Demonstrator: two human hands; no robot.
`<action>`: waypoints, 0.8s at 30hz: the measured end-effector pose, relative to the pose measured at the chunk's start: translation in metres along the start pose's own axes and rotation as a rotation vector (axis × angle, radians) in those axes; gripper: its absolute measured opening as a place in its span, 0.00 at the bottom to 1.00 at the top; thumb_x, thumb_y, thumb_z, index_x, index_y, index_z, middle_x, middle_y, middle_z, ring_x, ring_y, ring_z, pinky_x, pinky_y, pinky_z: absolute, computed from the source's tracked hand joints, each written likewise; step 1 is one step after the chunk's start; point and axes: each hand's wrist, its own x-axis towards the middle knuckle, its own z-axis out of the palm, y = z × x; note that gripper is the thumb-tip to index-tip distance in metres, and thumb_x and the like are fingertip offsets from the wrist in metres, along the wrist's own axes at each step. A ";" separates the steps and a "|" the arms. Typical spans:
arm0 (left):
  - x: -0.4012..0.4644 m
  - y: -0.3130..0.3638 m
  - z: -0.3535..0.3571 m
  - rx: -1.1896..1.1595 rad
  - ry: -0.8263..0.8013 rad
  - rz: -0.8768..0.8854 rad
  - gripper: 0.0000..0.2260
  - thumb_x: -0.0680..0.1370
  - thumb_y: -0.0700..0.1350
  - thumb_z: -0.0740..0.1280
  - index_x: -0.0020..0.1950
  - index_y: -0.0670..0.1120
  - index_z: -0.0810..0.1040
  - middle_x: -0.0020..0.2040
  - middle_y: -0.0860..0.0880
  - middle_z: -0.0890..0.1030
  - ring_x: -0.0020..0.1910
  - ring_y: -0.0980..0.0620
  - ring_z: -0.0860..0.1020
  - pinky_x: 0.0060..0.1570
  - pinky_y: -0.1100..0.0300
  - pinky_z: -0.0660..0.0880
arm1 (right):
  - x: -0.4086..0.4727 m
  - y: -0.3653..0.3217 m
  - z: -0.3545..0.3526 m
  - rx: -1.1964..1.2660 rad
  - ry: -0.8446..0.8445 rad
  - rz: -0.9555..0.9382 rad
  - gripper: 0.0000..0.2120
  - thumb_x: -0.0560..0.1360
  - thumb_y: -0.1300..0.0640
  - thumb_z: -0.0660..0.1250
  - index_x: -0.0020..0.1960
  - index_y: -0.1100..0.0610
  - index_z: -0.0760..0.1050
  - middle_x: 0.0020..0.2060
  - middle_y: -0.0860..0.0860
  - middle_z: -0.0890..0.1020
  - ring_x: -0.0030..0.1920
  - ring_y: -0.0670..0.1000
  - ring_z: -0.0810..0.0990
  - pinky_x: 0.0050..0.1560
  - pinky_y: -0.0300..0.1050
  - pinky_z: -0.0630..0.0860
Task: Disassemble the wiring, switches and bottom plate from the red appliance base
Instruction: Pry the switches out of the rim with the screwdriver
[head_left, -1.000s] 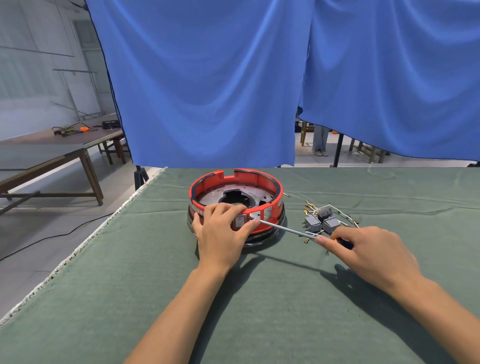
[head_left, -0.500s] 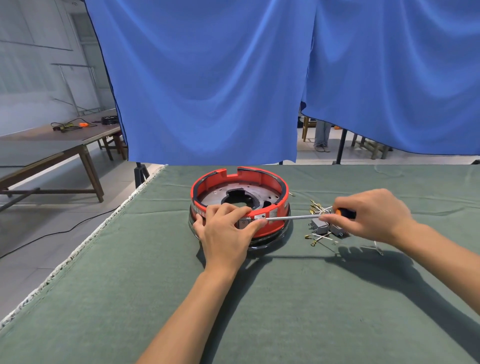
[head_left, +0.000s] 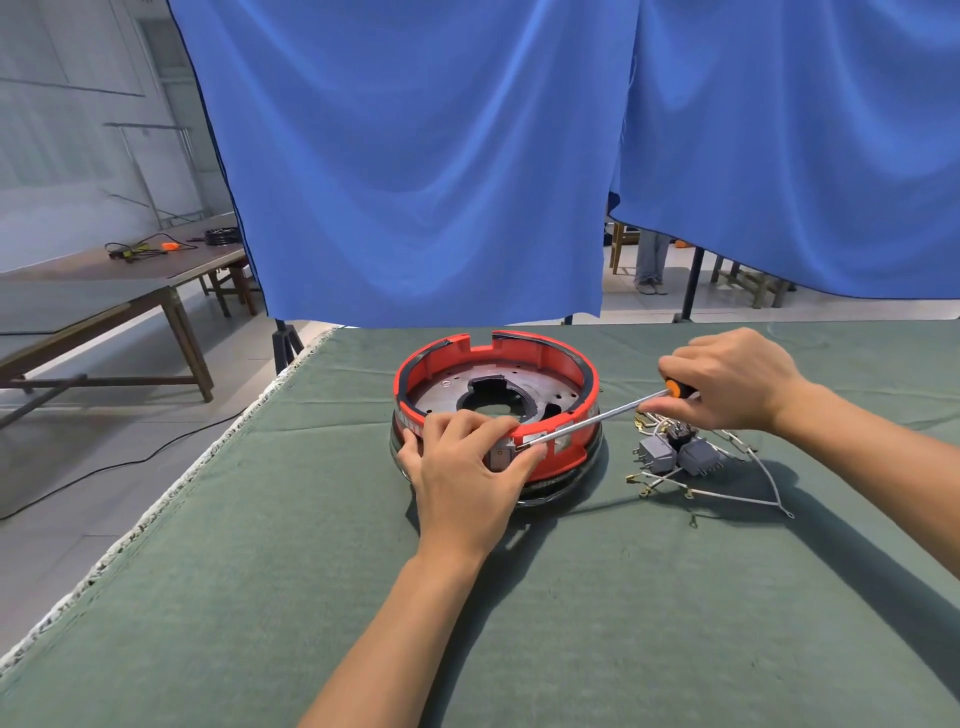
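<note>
Left hand (head_left: 462, 470) covered the near wall of the red base (head_left: 558, 364); the grey part (head_left: 500, 459) set in that wall showed only between thumb and forefinger, its kind not readable. Screwdriver (head_left: 592, 418) tip was lost at that same spot; whether it sat in a screw could not be told. Handle mostly concealed inside the right hand (head_left: 727, 382), only an orange collar visible. Right of the base, the wiring bundle (head_left: 691, 462) was partly under the right hand; terminals too small to distinguish. Both forearms were cut by the frame edges.
</note>
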 end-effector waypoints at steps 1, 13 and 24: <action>0.000 -0.001 0.000 0.011 -0.021 0.015 0.13 0.67 0.58 0.74 0.49 0.55 0.84 0.45 0.58 0.78 0.54 0.54 0.71 0.61 0.40 0.62 | -0.004 -0.002 -0.003 -0.015 -0.006 0.019 0.32 0.77 0.33 0.48 0.27 0.55 0.68 0.20 0.48 0.72 0.20 0.51 0.72 0.21 0.37 0.61; -0.001 -0.002 -0.002 0.032 -0.055 0.034 0.16 0.68 0.58 0.74 0.53 0.56 0.83 0.50 0.58 0.78 0.58 0.55 0.69 0.65 0.42 0.59 | -0.051 -0.053 -0.038 0.020 0.013 0.301 0.24 0.74 0.32 0.50 0.28 0.47 0.52 0.17 0.47 0.71 0.17 0.51 0.70 0.20 0.36 0.55; 0.000 -0.003 0.002 0.023 -0.024 0.023 0.14 0.68 0.58 0.74 0.51 0.56 0.83 0.48 0.59 0.77 0.56 0.56 0.69 0.64 0.40 0.60 | -0.047 -0.059 -0.037 -0.006 -0.061 0.321 0.25 0.72 0.32 0.53 0.27 0.50 0.58 0.17 0.47 0.70 0.17 0.52 0.70 0.21 0.36 0.54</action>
